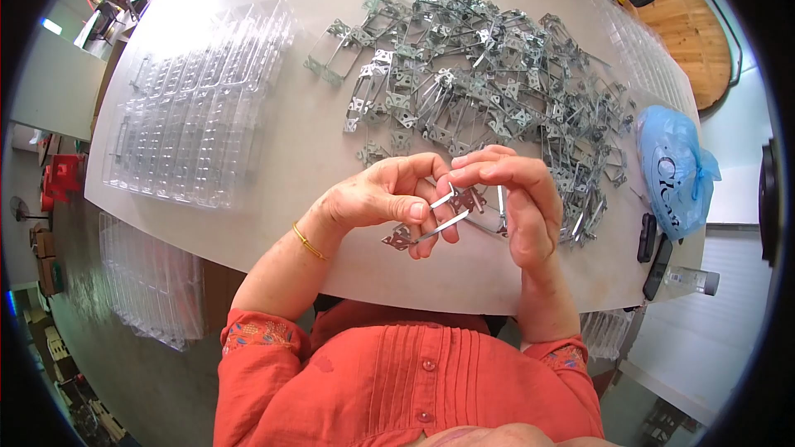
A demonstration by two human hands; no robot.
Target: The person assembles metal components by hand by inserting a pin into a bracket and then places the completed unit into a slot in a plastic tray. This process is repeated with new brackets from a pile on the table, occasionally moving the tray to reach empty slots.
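Near the table's front edge, my left hand [389,192] grips a small metal bracket [445,223] with thin arms and a perforated plate at its lower left end. My right hand [523,190] curls around the right side of the metal parts, its fingertips meeting those of my left hand. Whether one bracket or more is held I cannot tell, since fingers cover part of the metal. Just beyond my hands lies a large tangled pile of similar metal brackets [489,74].
Clear plastic trays [199,108] are stacked on the left of the table [306,232], with more trays [646,50] at the far right. A blue plastic bag [675,170], black objects [657,267] and a clear bottle [691,280] are at the right edge.
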